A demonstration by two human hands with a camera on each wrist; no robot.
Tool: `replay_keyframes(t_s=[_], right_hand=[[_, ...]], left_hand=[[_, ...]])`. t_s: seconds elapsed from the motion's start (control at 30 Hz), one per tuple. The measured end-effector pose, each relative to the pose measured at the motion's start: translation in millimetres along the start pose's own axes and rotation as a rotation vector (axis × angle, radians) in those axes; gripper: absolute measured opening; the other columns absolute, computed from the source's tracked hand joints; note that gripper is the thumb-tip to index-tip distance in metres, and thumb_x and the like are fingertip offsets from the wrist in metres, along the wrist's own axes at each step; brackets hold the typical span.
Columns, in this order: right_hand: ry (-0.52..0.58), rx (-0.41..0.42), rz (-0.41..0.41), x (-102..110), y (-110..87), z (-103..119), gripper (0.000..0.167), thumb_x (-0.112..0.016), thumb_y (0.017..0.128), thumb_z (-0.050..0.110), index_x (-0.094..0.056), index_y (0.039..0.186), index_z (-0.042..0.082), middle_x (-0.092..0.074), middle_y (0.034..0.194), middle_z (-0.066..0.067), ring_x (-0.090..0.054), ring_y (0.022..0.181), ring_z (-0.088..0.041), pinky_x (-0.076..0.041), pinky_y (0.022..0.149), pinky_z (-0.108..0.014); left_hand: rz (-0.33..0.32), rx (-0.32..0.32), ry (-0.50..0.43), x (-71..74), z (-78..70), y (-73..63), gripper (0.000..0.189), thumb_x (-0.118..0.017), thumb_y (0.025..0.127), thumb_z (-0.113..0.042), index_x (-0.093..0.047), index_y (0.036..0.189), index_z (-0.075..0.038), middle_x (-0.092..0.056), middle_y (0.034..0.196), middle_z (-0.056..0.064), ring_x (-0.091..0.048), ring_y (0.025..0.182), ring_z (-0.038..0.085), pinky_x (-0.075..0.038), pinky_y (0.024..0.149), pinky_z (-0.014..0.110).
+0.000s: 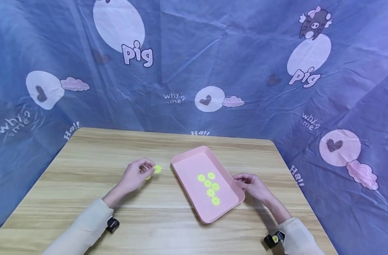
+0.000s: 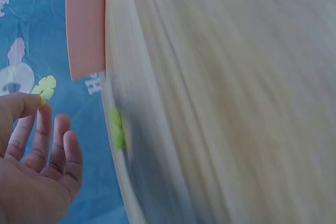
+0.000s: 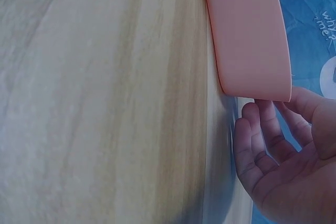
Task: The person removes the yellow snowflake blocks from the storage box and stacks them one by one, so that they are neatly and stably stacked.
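My left hand pinches a small yellow flower-shaped piece between thumb and fingertip, left of the pink tray. The left wrist view shows this flower piece raised at the fingertips. A second yellow flower piece lies on the table beneath the left hand, partly hidden by it. Inside the tray, several yellow flower pieces lie in a loose cluster. At the tray's right wall, my right hand holds the rim with thumb and fingers; the right wrist view partly hides those fingertips behind the tray.
The tray rests at an angle on a wooden table. Past the table's far edge hangs a blue printed cloth, which also encloses both sides. A black device is worn at the left wrist, another at the right.
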State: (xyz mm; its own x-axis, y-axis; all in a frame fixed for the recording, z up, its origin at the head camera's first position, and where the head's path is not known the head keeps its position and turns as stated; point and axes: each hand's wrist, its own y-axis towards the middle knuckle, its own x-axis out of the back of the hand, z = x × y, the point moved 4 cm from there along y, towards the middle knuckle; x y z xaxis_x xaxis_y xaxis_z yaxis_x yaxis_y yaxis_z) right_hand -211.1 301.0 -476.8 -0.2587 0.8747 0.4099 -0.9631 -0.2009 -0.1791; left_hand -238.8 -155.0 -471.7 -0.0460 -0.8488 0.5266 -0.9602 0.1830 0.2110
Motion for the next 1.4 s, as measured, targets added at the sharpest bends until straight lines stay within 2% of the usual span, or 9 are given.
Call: replay_keyframes(t_s=[0.13, 0.37, 0.67, 1.0, 1.4], right_hand=[[0.003, 0.002, -0.001, 0.2, 0.5, -1.0, 0.038, -0.068, 0.101, 0.009, -0.063, 0.131, -0.013, -0.073, 0.102, -0.005, -0.060, 0.080, -0.003, -0.052, 0.066, -0.020], [-0.008, 0.016, 0.004, 0.9, 2.3, -3.7, 0.037, -0.067, 0.101, 0.009, -0.064, 0.131, -0.013, -0.074, 0.107, -0.012, -0.062, 0.080, -0.003, -0.053, 0.065, -0.021], [-0.015, 0.014, 0.004, 3.3, 1.8, -4.3, 0.037, -0.067, 0.101, 0.009, -0.064, 0.130, -0.012, -0.074, 0.103, -0.009, -0.061, 0.079, -0.003, -0.053, 0.064, -0.021], [-0.019, 0.033, 0.013, 4.0, 0.7, -4.3, 0.037, -0.068, 0.100, 0.008, -0.064, 0.130, -0.013, -0.074, 0.109, -0.020, -0.062, 0.078, -0.003, -0.052, 0.064, -0.021], [-0.013, 0.018, 0.018, 4.4, -0.9, 0.3, 0.036, -0.068, 0.100, 0.008, -0.064, 0.130, -0.013, -0.074, 0.110, -0.020, -0.061, 0.078, -0.003, -0.051, 0.064, -0.021]], left_hand=[[-0.013, 0.041, 0.016, 9.1, 11.6, -2.8, 0.009, -0.071, 0.099, -0.010, -0.074, 0.106, -0.006, -0.074, 0.095, 0.008, -0.063, 0.081, 0.012, -0.052, 0.076, 0.021], [0.018, 0.099, 0.037, 12.2, 26.5, -7.3, 0.010, -0.070, 0.098, -0.009, -0.072, 0.107, -0.004, -0.075, 0.098, 0.010, -0.064, 0.081, 0.011, -0.052, 0.075, 0.020], [0.068, 0.167, 0.101, 13.7, 28.1, -9.0, 0.009, -0.071, 0.096, -0.008, -0.073, 0.103, -0.003, -0.073, 0.087, 0.008, -0.061, 0.079, 0.014, -0.047, 0.074, 0.027], [0.110, 0.235, 0.127, 13.4, 29.8, -6.9, 0.013, -0.070, 0.097, -0.012, -0.075, 0.104, -0.002, -0.074, 0.086, 0.006, -0.061, 0.078, 0.013, -0.046, 0.073, 0.029], [0.134, 0.239, 0.182, 16.1, 27.6, -3.4, 0.012, -0.071, 0.097, -0.013, -0.076, 0.102, -0.004, -0.072, 0.087, 0.006, -0.061, 0.081, 0.014, -0.046, 0.076, 0.030]])
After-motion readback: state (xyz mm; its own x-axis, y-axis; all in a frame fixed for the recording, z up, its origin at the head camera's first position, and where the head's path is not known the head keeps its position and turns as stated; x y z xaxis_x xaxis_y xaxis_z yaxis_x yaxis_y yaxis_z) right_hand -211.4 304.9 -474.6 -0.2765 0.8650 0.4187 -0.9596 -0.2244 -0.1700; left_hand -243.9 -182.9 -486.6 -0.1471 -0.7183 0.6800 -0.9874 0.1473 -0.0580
